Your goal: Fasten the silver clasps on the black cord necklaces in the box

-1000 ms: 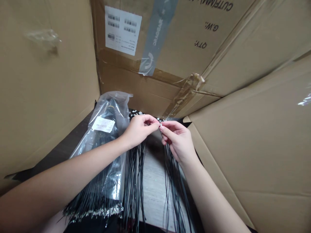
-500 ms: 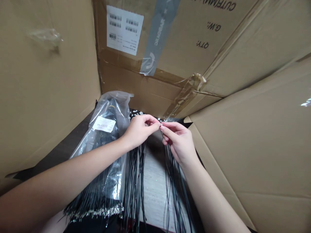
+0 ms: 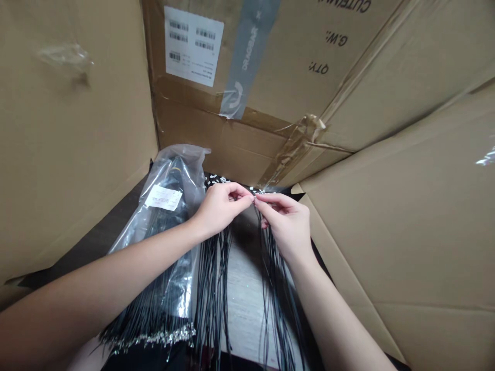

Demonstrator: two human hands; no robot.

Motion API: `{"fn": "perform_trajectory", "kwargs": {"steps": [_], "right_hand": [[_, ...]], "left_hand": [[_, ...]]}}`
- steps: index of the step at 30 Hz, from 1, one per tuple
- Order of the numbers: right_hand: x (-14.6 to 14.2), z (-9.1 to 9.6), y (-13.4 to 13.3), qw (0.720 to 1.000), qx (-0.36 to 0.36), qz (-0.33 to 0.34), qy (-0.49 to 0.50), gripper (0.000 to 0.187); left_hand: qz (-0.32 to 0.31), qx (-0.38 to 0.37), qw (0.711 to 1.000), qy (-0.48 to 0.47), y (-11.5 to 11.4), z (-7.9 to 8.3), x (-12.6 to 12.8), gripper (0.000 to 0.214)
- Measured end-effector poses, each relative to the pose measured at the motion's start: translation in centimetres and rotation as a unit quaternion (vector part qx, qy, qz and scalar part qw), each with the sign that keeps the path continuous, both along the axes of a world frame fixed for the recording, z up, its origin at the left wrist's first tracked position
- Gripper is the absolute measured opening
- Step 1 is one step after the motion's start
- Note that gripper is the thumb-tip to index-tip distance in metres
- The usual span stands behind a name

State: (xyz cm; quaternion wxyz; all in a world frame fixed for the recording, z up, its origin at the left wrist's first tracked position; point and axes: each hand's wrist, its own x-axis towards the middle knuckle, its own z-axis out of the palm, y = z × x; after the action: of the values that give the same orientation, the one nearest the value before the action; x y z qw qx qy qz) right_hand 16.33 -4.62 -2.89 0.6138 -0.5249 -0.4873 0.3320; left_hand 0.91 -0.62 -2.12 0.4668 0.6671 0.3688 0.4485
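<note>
My left hand [image 3: 220, 207] and my right hand [image 3: 288, 222] meet fingertip to fingertip above the table, both pinched on a small silver clasp end of a thin black cord. Under the left hand hangs a bundle of black cords [image 3: 212, 288]. A second loose bunch of black cords [image 3: 276, 293] trails down below the right hand. A clear plastic bag of black cords [image 3: 170, 206] with a white label lies just left of my left hand, its silver ends spilling out near the bottom.
Cardboard sheets wall in the spot: a panel on the left [image 3: 69, 144], a taped box with a white label at the back [image 3: 247, 77], and a slanted sheet on the right [image 3: 406, 216]. A pale wood tabletop [image 3: 243, 288] shows between the cord bundles.
My right hand has shifted slightly, its fingers closing tighter against the left fingertips. The left hand and the cords stay where they were.
</note>
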Motion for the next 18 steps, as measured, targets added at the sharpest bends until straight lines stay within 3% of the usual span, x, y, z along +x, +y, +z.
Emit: {"fn": "perform_trajectory", "kwargs": {"steps": [8,18], "right_hand": [[0.06,-0.53,0.23,0.998,-0.022,0.027,0.046,0.026],[-0.42,0.45,0.15,0.979,-0.074,0.090,0.169,0.032]], "left_hand": [[-0.001,-0.004,1.000,-0.003,0.11,-0.15,0.03,0.015],[0.007,0.009,1.000,-0.004,-0.04,0.16,0.04,0.015]]}}
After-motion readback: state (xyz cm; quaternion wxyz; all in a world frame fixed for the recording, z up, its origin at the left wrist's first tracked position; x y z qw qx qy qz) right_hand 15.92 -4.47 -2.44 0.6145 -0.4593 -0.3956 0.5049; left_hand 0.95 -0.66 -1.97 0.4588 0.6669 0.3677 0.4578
